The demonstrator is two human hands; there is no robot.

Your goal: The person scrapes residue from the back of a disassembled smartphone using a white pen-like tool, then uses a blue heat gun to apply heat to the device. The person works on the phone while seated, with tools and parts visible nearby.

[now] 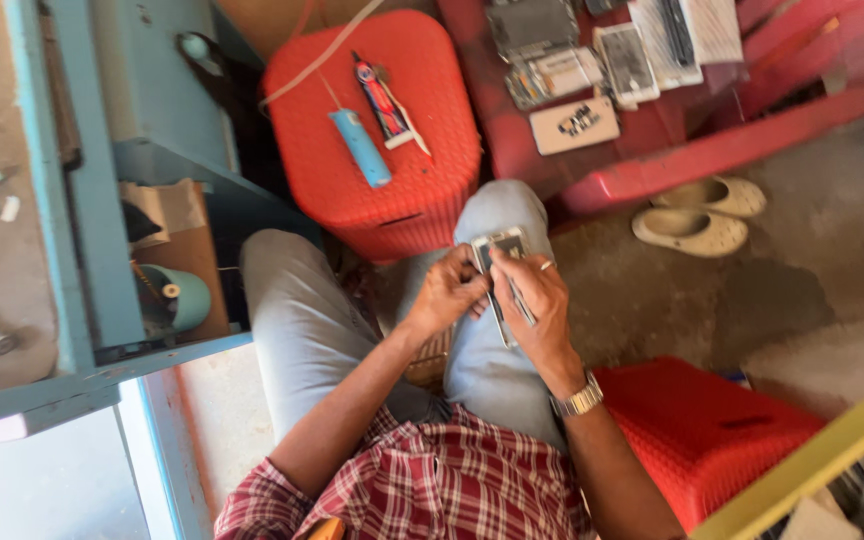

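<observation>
I see my left hand [447, 293] and right hand [537, 300] together over my right knee, both closed on a small phone frame [500, 262]. Its top edge pokes out above my fingertips. A thin metal tool [522, 303] lies under my right fingers. Beyond my fingers, a red stool [422, 190] carries a blue tube [361, 147].

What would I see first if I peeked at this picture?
First, the two hands in the middle: the left hand and right hand both hold a small flat phone part over the person's knee. Next, the bright red stool just beyond the knees, with a blue tube lying on top. On the floor to the right sits a pair of pale sandals.
</observation>
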